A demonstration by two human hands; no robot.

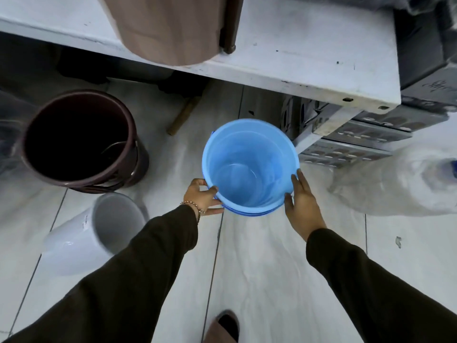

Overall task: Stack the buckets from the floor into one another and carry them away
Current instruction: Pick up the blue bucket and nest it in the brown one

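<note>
Both hands' grip, left hand (200, 197) and right hand (302, 199), clamps the blue bucket (249, 167) rim

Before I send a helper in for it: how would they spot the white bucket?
Start at the big dark maroon bucket standing on the floor left of the hands. Just in front of it is the white bucket, the only one tipped on its side and the only pale one.

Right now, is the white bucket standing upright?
No. The white bucket lies tipped on its side on the floor, its open mouth facing toward the blue bucket.
</note>
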